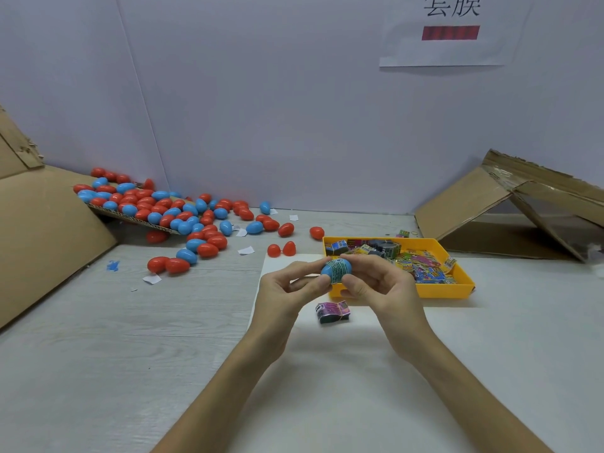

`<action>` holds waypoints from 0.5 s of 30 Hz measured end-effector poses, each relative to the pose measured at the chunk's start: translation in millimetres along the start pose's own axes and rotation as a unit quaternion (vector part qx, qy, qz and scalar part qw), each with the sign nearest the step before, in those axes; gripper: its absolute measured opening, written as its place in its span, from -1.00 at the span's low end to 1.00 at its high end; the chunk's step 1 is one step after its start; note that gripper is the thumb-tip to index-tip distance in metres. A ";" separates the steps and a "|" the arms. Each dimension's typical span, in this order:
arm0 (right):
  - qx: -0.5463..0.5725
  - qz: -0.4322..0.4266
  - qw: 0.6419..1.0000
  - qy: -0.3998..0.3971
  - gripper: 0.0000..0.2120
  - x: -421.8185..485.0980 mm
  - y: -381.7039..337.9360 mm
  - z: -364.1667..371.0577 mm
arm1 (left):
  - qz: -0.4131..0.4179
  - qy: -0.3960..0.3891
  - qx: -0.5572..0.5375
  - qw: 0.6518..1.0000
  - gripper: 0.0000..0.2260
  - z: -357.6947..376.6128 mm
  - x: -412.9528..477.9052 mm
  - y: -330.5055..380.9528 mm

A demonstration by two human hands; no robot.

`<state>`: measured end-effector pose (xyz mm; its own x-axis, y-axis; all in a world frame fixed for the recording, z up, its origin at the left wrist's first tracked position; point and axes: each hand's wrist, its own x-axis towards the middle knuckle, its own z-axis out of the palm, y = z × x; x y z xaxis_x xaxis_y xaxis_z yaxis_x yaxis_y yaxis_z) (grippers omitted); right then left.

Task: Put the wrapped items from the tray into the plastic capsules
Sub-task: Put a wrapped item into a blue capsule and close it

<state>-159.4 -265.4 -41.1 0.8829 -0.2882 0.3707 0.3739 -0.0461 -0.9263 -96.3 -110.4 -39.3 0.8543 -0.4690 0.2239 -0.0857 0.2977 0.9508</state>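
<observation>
A pale wood-grain table (130, 322) stands against plain lilac-white wall panels (261, 93), and a white sheet (359, 371) covers the table's right part. A paper sign (451, 44) with dark characters and a red bar hangs high on the right. Flattened cardboard (42, 230) leans at the left edge, and a torn box (474, 207) lies open at the far right.

A heap of red and blue capsules (163, 207) spills off a cardboard flap onto the table at the left, with small white paper scraps (245, 250) among them. An opened red capsule (281, 249) lies just left of the yellow tray (441, 291). The tray holds a jumble of colourful wrapped items (408, 259). One pink-and-black wrapped item (332, 311) lies on the white sheet just in front of it.

A blue capsule (336, 270) is held in the air in front of the tray's near left corner, with a teal printed wrapper showing around its middle. Whether its halves are fully joined is hard to tell.

The left hand (287, 289) pinches the capsule's left end between thumb and fingertips. The right hand (376, 282) grips the right end with curled fingers, its thumb below. Both bare forearms reach in from the bottom edge.
</observation>
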 end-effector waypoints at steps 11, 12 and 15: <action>0.030 0.045 0.999 -0.006 -0.76 0.1 -3.3 1.6 | -0.007 -0.025 -0.026 0.999 -0.73 5.0 -4.1 7.4; 0.028 0.042 0.999 -0.003 -0.75 -0.1 -4.0 1.8 | -0.009 -0.023 -0.032 0.999 -0.72 4.9 -4.2 7.4; 0.004 0.028 1.000 -0.001 -0.66 -0.3 -6.3 1.4 | -0.020 -0.016 -0.059 0.998 -0.72 4.7 -4.2 8.8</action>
<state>-161.6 -263.7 -35.3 0.9034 -0.2877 0.3180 0.3256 -0.0223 -0.9452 -103.1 -109.8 -30.9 0.8384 -0.5087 0.1957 0.0099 0.3732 0.9277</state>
